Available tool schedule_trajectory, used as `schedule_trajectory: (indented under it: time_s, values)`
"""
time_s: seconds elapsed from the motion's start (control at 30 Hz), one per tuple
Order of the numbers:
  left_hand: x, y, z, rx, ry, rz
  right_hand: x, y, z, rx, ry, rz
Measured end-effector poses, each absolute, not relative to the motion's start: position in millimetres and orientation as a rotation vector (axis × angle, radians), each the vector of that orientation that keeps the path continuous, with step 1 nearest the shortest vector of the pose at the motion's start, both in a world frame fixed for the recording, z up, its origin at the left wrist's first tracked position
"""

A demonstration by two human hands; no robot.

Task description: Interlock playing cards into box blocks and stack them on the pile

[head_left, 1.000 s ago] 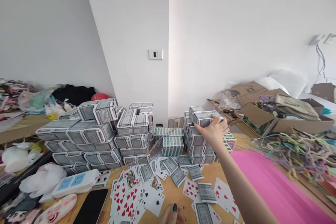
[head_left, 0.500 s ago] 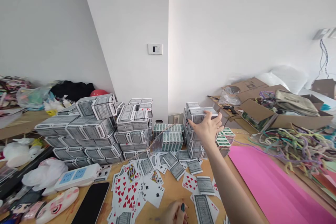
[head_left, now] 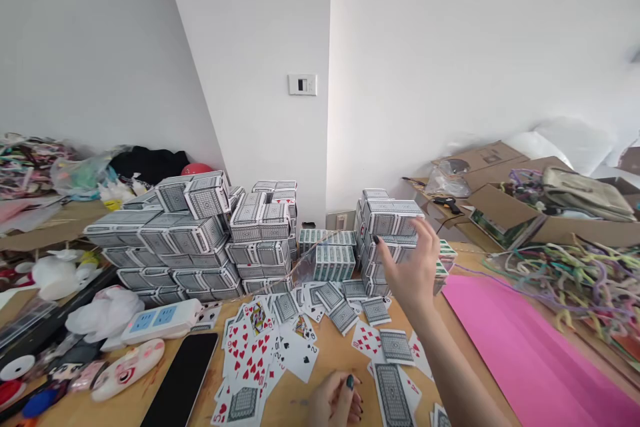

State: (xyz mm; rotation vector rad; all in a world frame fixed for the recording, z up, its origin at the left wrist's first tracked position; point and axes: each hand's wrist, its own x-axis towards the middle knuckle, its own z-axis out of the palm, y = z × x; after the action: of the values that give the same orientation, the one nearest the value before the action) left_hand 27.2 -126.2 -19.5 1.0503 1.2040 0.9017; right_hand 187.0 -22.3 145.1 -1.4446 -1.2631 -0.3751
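Stack of grey-and-white, rectangular folded-card blocks (head_left: 388, 219) right of centre, top's long axis running left-right; right hand (head_left: 416, 275) nearer, fingers spread open just in front, contact unclear. Left hand (head_left: 334, 401), lower centre, curled, grip unclear.

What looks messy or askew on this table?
Loose playing cards lie scattered across the table, some face up, some face down, overlapping at odd angles, unlike the stacked card blocks behind them. On the left stack, the top block sits skewed, out of line with those below. I see no clear damage.
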Motion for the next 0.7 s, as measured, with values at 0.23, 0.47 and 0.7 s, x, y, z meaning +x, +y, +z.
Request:
schedule_trajectory:
  time_s: [0.23, 0.47, 0.7]
  values:
    - [15, -122, -3, 1.146, 1.284, 0.988, 192, -104, 75, -1.594, -2.005, 0.509]
    - [7, -119, 3, 1.224, 1.323, 0.987, 218, -143, -15, -1.835, -2.144, 0.745]
    - [7, -124, 30, 1.294, 1.289, 0.902, 211, -148, -28, -1.761, -2.146, 0.731]
